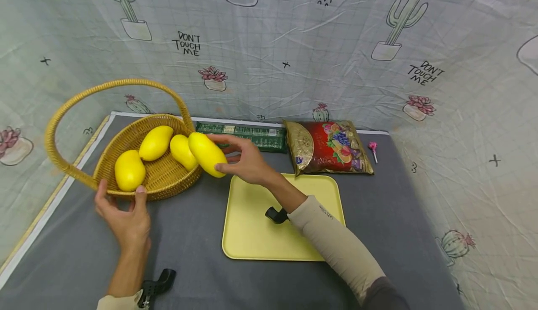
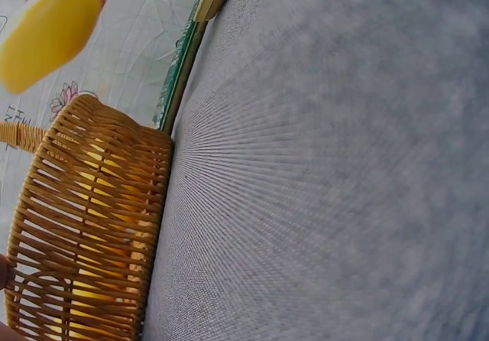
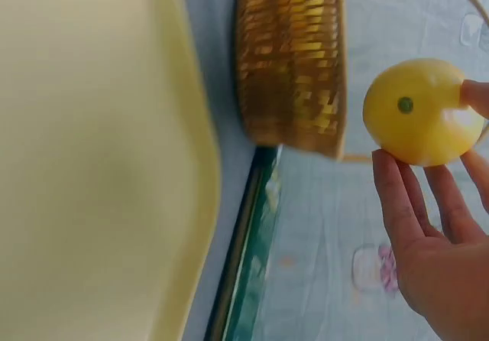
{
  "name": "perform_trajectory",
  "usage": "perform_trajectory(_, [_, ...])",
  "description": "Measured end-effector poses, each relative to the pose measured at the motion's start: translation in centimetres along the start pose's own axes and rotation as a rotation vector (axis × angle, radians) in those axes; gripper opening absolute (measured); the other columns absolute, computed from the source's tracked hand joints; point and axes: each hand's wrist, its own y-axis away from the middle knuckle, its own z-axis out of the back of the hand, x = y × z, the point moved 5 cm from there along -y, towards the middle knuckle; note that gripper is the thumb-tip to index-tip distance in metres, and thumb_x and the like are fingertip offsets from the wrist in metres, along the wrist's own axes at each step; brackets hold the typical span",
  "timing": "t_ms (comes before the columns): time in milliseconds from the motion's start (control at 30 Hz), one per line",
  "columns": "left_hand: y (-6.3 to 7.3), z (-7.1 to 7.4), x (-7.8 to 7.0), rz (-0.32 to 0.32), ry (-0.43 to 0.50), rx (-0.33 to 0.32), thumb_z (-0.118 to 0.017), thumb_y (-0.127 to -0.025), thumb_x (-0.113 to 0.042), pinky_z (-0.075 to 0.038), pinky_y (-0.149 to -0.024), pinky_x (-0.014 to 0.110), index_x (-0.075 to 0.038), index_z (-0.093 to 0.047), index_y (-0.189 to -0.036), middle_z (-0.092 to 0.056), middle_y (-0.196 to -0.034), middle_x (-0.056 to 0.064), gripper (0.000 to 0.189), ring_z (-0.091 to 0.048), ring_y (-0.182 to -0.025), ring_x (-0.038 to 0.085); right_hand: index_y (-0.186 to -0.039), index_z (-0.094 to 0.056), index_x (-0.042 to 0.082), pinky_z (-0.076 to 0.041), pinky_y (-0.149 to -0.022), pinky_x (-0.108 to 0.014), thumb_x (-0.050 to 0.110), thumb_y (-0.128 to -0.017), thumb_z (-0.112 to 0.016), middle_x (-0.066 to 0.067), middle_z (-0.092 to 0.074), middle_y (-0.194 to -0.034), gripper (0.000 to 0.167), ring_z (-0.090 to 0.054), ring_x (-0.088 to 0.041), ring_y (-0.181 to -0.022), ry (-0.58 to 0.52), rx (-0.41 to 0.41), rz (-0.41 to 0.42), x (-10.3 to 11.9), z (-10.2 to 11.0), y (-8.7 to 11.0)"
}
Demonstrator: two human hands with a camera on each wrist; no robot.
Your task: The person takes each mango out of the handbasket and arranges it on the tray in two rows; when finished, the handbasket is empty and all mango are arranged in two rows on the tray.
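My right hand (image 1: 248, 159) holds a yellow mango (image 1: 208, 155) between thumb and fingers, raised at the right rim of a wicker basket (image 1: 166, 192). In the right wrist view, the mango (image 3: 416, 115) shows its green stem spot, with the fingertips under it. Inside the basket lie three more mangoes: one at the left (image 1: 130, 170), one at the back (image 1: 156, 143) and one at the right (image 1: 182, 151), partly behind the held mango. My left hand (image 1: 128, 216) grips the near rim of the basket, its thumb at the top edge.
A pale yellow tray (image 1: 248, 235) lies under my right forearm. Behind it are a dark green packet (image 1: 262, 137) and a red and gold bag with fruit pictures (image 1: 328, 146). A pink lollipop (image 1: 373, 147) lies at the right. The basket's tall handle (image 1: 122, 82) arches over it.
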Motion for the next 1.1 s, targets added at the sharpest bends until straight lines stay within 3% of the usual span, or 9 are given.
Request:
perform_trajectory(233, [-0.1,0.0,0.0,0.010,0.000,0.004,-0.073,-0.098,-0.010,-0.029,-0.125,0.048,-0.030,-0.034,-0.162,-0.016,-0.170,-0.005,0.078,-0.014,-0.156,0.017,-0.153,-0.058,0.020,-0.057,-0.103,-0.051,0.007,-0.094,-0.080,-0.003,-0.059,-0.155,0.065,-0.066,-0.032,-0.126,0.096,0.033,-0.043,-1.4,2.7,2.1])
perform_trajectory(600, [-0.1,0.0,0.0,0.010,-0.005,-0.003,-0.073,-0.097,-0.010,-0.029,-0.125,0.050,-0.031,-0.034,-0.161,-0.016,-0.170,-0.005,0.078,-0.015,-0.155,0.018,-0.151,-0.062,0.019,-0.056,-0.106,-0.046,0.006,-0.091,-0.083,-0.005,-0.062,-0.152,0.064,-0.066,-0.030,-0.129,0.287,0.162,-0.148,-3.3,4.4,5.1])
perform_trajectory(867, [-0.2,0.0,0.0,0.013,-0.007,-0.003,-0.074,-0.097,-0.010,-0.029,-0.125,0.049,-0.031,-0.034,-0.161,-0.017,-0.169,-0.006,0.079,-0.015,-0.154,0.017,-0.149,-0.063,0.015,-0.055,-0.107,-0.037,0.004,-0.092,-0.082,-0.004,-0.065,-0.149,0.062,-0.062,-0.024,-0.133,0.460,0.225,-0.110,-3.4,4.4,6.4])
perform_trajectory(1100, [-0.2,0.1,0.1,0.022,-0.027,-0.004,-0.073,-0.098,-0.011,-0.028,-0.127,0.050,-0.032,-0.033,-0.162,-0.016,-0.170,-0.006,0.078,-0.016,-0.155,0.016,-0.147,-0.066,0.015,-0.049,-0.114,-0.044,0.001,-0.089,-0.083,-0.002,-0.065,-0.150,0.062,-0.058,-0.027,-0.140,0.604,0.219,-0.045,-3.1,4.4,6.5])
